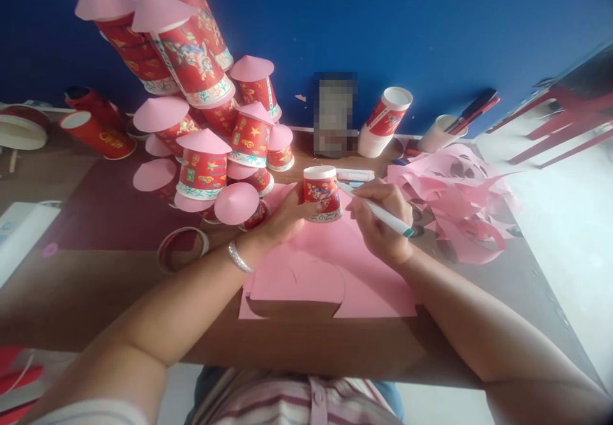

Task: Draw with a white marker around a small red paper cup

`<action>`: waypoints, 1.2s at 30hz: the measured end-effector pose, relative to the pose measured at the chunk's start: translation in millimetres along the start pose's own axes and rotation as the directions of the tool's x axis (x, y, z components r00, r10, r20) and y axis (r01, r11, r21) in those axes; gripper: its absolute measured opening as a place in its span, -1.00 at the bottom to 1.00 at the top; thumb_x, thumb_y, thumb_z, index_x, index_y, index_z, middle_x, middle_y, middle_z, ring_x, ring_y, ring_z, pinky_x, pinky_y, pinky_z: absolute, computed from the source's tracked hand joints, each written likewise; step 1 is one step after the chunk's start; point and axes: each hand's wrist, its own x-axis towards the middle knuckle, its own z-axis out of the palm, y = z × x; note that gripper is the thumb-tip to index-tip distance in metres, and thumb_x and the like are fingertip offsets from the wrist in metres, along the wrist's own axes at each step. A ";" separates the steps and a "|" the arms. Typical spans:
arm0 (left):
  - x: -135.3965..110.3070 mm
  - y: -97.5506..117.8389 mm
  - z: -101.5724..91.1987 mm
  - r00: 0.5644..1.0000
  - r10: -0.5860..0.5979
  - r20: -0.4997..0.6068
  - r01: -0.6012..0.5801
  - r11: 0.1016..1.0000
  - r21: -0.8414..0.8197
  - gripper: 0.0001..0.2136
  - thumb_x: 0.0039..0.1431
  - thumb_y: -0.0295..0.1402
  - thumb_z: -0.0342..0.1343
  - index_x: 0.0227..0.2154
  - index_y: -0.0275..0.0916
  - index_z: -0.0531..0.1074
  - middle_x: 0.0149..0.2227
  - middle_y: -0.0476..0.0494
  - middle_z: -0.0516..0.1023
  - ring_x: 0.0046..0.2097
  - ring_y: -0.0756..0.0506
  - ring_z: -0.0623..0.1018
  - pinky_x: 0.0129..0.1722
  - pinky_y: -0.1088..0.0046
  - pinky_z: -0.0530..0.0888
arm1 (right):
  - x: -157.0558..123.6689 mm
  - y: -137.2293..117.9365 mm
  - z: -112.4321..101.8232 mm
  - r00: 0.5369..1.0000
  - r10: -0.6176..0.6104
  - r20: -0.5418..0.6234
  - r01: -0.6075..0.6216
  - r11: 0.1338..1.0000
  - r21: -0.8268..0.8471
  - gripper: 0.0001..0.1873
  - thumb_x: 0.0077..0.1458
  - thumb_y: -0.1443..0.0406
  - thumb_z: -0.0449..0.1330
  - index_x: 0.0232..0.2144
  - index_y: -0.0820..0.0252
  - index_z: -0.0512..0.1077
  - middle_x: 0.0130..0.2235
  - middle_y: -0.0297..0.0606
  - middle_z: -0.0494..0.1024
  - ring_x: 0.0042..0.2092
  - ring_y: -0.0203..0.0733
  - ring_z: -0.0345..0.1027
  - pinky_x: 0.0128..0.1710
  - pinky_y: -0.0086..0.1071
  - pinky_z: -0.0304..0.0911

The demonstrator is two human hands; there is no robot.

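Observation:
My left hand (286,216) is wrapped round a small red paper cup (322,193) that stands upside down on a pink paper sheet (330,272). My right hand (380,221) pinches a white marker with a green end (383,214), its tip touching the cup's rim on the right side. The pink sheet lies on the wooden table (119,284) and has round pieces cut out of its near edge. A silver bracelet (238,257) sits on my left wrist.
A pile of red cups with pink paper cone lids (201,112) stands at the back left. Pink paper scraps (454,195) lie at the right. A stack of cups (385,122), a white cup with pens (443,133), a tape roll (182,246) and a blue wall (383,23) are behind.

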 end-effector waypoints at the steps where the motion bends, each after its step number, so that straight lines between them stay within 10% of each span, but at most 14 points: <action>1: 0.2 -0.5 -0.2 1.000 0.002 0.000 -0.002 1.000 0.001 -0.70 0.15 -0.18 0.45 -0.16 -0.23 0.58 -0.15 -0.15 0.66 -0.10 -0.14 0.61 0.01 0.27 0.52 | -0.2 0.3 0.2 1.000 0.002 -0.002 -0.002 1.000 0.003 -0.94 0.41 0.33 0.20 -0.15 0.06 0.37 -0.30 -0.36 0.62 -0.42 -0.29 0.52 -0.43 -0.37 0.41; 36: 1.9 5.9 3.9 1.000 -0.023 0.009 0.023 1.000 0.004 -0.60 0.09 -0.05 0.48 -0.17 -0.25 0.61 -0.18 -0.21 0.70 -0.08 -0.21 0.66 0.03 0.18 0.56 | -4.2 -4.3 0.7 0.997 0.068 0.048 -0.063 0.994 -0.093 -0.95 0.35 0.31 0.19 -0.23 0.05 0.39 -0.42 -0.41 0.59 -0.44 -0.26 0.50 -0.43 -0.36 0.36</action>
